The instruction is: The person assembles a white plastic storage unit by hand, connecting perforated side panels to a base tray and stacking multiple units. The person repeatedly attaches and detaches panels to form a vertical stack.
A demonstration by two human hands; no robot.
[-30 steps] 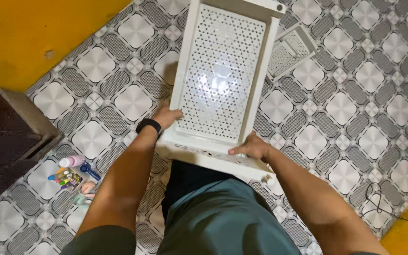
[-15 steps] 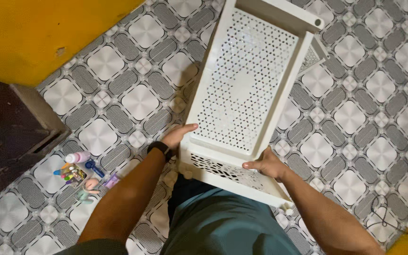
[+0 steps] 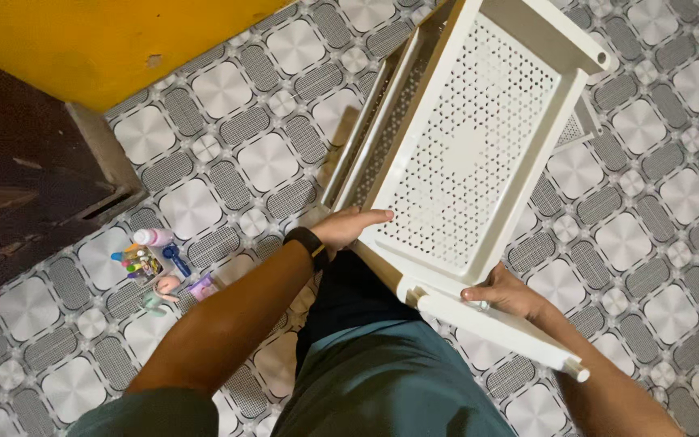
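Observation:
A white plastic rack with perforated shelves (image 3: 471, 146) is held above the patterned floor, its top tray facing me and tilted to the right. My left hand (image 3: 348, 226) grips the near left edge of the top tray; a black watch sits on that wrist. My right hand (image 3: 505, 293) grips the white bar and leg at the rack's near right corner. A lower shelf edge (image 3: 366, 142) shows to the left under the top tray.
Grey and white patterned floor tiles (image 3: 228, 154) lie all around. Small bottles and colourful items (image 3: 155, 263) sit on the floor at left. A yellow wall (image 3: 82, 40) and a dark wooden step (image 3: 26, 178) are at upper left. A loose perforated white panel (image 3: 578, 128) lies under the rack.
The rack has swung and tilted to the right, exposing its lower shelves on the left. My right hand moved from the front panel to the corner bar. The view shifted.

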